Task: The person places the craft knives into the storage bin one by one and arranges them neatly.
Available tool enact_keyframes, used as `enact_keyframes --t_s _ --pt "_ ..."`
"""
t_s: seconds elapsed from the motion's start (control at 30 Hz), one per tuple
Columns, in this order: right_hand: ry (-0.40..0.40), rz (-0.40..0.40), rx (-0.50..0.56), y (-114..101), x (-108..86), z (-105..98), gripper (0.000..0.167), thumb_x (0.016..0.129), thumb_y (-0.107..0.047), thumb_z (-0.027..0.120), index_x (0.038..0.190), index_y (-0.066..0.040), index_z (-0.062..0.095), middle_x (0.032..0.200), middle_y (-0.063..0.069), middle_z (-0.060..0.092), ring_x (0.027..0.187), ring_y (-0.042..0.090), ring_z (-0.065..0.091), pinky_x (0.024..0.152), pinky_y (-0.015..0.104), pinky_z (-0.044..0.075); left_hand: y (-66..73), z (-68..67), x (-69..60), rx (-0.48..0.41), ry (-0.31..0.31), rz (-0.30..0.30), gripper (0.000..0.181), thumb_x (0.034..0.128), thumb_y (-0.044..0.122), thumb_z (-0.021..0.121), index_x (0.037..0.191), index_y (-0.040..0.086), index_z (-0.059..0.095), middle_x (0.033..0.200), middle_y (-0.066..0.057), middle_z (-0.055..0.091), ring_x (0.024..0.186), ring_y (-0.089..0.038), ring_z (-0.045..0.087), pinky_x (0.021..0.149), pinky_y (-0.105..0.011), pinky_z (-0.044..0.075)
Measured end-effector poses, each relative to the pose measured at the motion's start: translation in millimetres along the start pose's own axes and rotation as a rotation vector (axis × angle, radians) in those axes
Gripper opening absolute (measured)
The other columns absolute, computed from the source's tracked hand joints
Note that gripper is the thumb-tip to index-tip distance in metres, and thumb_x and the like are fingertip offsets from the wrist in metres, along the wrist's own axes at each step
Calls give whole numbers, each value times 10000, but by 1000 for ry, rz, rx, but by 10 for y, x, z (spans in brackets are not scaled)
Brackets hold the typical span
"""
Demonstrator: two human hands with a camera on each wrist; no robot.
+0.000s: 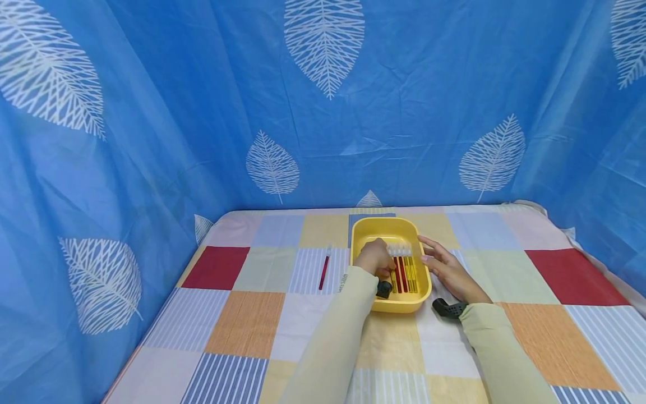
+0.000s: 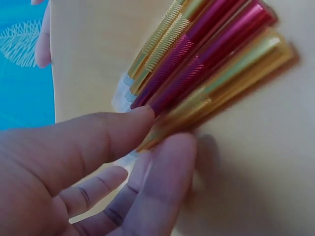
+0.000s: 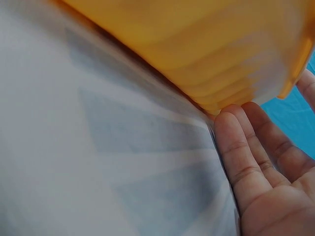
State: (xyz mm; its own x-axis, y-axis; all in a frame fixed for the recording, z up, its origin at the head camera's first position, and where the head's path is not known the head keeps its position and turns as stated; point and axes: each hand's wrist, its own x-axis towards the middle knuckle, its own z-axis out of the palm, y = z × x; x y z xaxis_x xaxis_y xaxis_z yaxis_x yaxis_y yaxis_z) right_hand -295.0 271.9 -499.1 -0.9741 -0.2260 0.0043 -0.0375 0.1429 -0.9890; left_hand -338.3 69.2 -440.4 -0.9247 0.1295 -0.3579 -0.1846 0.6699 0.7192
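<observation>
Inside the yellow tray [image 1: 381,224], several craft knives with knurled metal handles and clear caps lie side by side: red knives [image 2: 197,69] in the middle, gold knives [image 2: 162,44] beyond them. My left hand [image 1: 374,258] reaches into the tray and pinches the nearest gold craft knife [image 2: 221,83] between thumb and forefinger, near its capped end. That knife lies alongside the red ones. Against the tray's right outer wall [image 3: 206,54], my right hand [image 1: 451,275] rests with fairly straight fingers [image 3: 241,147], one of them up at the rim.
A single red craft knife [image 1: 324,272] with a clear cap lies on the patchwork cloth [image 1: 242,320] left of the tray. Blue curtains [image 1: 383,140] with white leaf prints hang behind and at both sides. Dark straps [image 1: 449,308] sit at the wrists.
</observation>
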Motion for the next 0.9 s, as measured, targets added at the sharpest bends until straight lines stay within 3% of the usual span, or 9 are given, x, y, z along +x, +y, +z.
enact_keyframes --t_s 0.13,0.23,0.3,0.4,0.53,0.63,0.73,0.9 --pt "2 4 17 -2 4 18 687 1149 -226 548 1727 -67 211 1658 337 326 1489 464 382 1256 613 316 13 12 -41 -36 33 -33 638 939 -14 825 1524 45 576 1021 -160 712 525 -178 633 530 -289 599" --pt "2 4 27 -6 6 24 686 1148 -220 547 1724 -62 210 1660 347 313 1498 494 357 1261 689 255 25 -8 -87 -13 45 -31 640 947 21 829 1533 65 579 1221 -169 706 691 -204 697 632 -322 635" --pt "2 3 18 -10 8 22 682 1150 -220 542 1724 -59 210 1659 345 319 1496 488 367 1257 622 306 26 -37 -110 35 40 -14 644 956 54 827 1548 80 573 1327 -155 686 750 -202 681 642 -306 615" --pt "4 0 4 -15 5 17 675 1152 -218 536 1722 -54 213 1654 343 332 1486 462 390 1185 380 414 17 -101 -118 87 8 20 669 971 105 823 1581 108 548 1358 -130 667 694 -184 574 563 -278 502" --pt "2 -8 2 -22 4 10 674 1152 -214 537 1720 -45 215 1650 349 334 1427 334 470 1006 139 447 44 -216 -168 132 -27 53 662 1006 180 802 1607 146 527 1192 -108 726 640 -172 589 562 -297 498" --pt "0 -20 9 -22 3 4 672 1152 -212 537 1716 -35 217 1645 356 330 1321 143 523 978 107 449 75 -312 -217 183 -43 96 632 1020 228 792 1598 169 544 1086 -85 764 796 -184 694 707 -335 586" --pt "-2 -26 15 -21 2 -1 675 1152 -216 540 1716 -34 217 1646 357 324 1230 9 526 982 108 451 105 -425 -260 185 -78 151 603 1034 229 772 1593 170 551 1161 -83 762 938 -208 736 844 -364 611" --pt "-7 -7 7 -12 5 -3 691 1151 -247 551 1726 -62 214 1659 336 320 1281 53 509 1000 125 440 108 -612 -318 128 -146 245 594 1055 182 737 1606 114 525 1315 -128 731 1054 -249 746 926 -354 623"
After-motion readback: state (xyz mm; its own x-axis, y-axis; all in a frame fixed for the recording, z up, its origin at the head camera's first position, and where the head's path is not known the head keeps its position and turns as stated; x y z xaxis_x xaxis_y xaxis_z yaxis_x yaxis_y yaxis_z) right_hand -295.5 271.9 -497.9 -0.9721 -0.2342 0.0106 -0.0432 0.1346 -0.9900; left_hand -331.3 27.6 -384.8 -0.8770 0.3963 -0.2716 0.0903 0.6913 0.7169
